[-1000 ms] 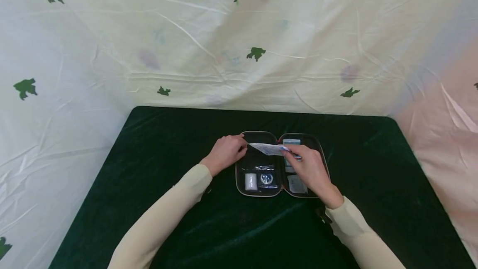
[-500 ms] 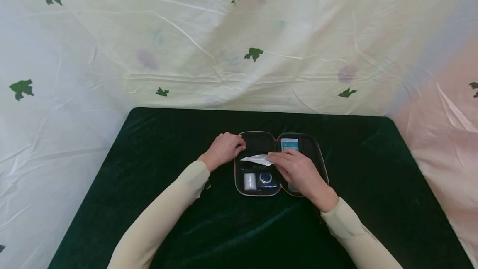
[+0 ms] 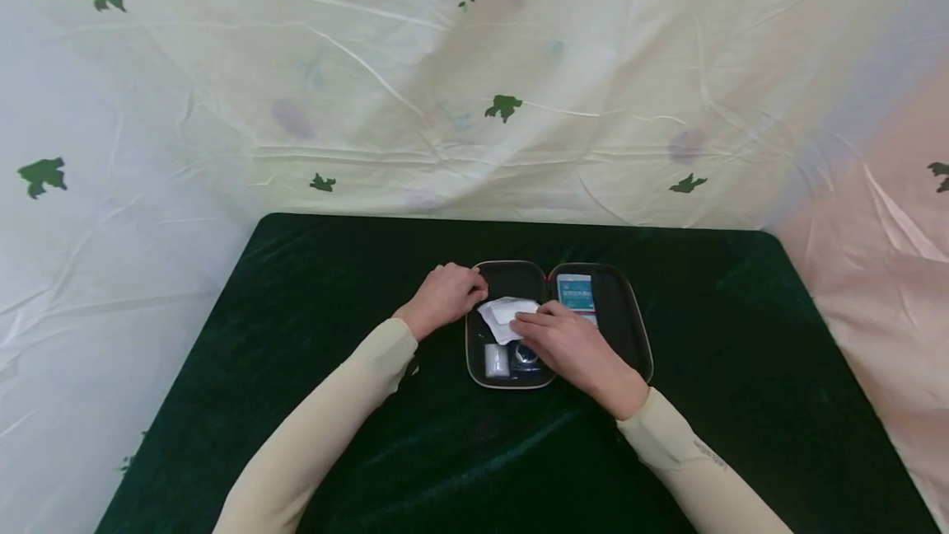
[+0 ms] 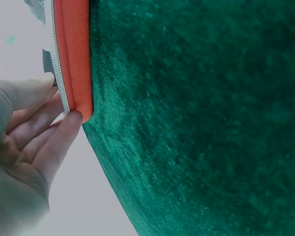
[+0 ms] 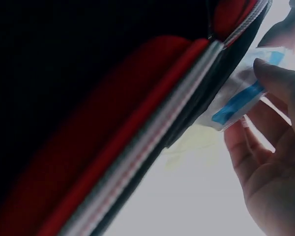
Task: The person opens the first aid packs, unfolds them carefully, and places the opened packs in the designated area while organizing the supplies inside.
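Note:
A small zippered case (image 3: 511,278) lies spread flat on the table, black inside, with an orange-red outer side in the left wrist view. My left hand (image 3: 443,295) grips its left rim, thumb on the inner side and fingertips against the zip (image 4: 60,64). Over the left half, my right hand (image 3: 574,344) pinches white packets (image 3: 493,318) between thumb and fingers. A blue stripe crosses the packet (image 5: 236,102) in the right wrist view. Below the packets sit a white wrapped roll (image 3: 496,361) and a round clear-wrapped item (image 3: 526,353), partly hidden by my right hand.
A blue-and-white packet (image 3: 576,292) lies in the case's right half, its lower part behind my right hand. Dark green velvet (image 3: 356,270) covers the table. A pale cloth with green prints (image 3: 415,105) hangs behind.
My right hand has carried the white packets left and toward me, down over the left half of the case, turning them flatter. The left hand stays at the rim.

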The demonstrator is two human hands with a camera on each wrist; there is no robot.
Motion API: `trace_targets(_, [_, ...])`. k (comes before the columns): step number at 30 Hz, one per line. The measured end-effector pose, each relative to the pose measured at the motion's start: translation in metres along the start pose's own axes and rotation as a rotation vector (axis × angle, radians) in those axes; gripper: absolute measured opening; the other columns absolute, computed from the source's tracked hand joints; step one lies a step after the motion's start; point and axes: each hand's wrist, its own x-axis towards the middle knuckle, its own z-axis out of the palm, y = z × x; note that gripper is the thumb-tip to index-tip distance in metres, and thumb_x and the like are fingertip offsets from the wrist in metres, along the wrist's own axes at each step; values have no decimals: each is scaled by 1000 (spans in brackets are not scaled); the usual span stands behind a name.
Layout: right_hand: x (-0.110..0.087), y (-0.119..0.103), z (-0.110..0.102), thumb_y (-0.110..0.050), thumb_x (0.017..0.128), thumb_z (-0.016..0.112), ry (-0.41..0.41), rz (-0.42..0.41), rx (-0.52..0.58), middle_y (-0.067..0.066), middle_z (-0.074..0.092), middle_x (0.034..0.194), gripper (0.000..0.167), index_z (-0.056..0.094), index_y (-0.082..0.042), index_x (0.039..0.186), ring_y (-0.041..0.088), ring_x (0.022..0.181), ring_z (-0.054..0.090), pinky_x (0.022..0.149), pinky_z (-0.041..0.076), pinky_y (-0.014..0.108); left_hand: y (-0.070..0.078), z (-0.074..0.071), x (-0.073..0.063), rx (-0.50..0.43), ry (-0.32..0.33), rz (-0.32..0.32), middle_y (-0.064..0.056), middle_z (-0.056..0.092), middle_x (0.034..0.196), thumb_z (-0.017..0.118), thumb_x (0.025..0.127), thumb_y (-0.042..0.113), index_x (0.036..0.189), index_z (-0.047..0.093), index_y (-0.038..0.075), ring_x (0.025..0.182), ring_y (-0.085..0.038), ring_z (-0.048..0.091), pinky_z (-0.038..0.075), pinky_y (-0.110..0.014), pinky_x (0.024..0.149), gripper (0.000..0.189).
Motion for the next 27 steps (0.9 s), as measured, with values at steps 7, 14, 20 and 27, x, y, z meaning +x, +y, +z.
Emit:
trace_targets(7, [11,-5,4,-21,98,74,9,51,17,4,76,119,27,76,-11,123,21,106,66,88,55,38,0,1,0,-13,-10,-11,-6,76,117,68,102,19,113,78,11,128,-23,63,56,-40,98,17])
trace_targets(14, [15,-8,11,-25,101,69,-48,128,67,6,74,121,32,72,-12,130,25,115,67,96,56,44,0,1,0,-15,-13,-17,-7,75,122,68,102,21,116,78,12,128,-23,62,55,-40,99,20])
trace_targets(20, [19,-10,16,-25,101,69,-73,155,75,8,72,124,34,70,-10,132,28,118,65,97,55,46,1,0,-3,-32,-5,-25,-10,73,126,69,102,21,116,78,12,119,-24,68,56,-31,74,20])
trace_targets(27, [26,-13,19,-28,106,60,-166,225,81,11,67,135,37,66,-9,138,29,129,58,106,49,48,1,0,-3,-62,-15,-29,-13,69,132,68,102,22,116,79,13,86,-17,70,47,-24,57,19])
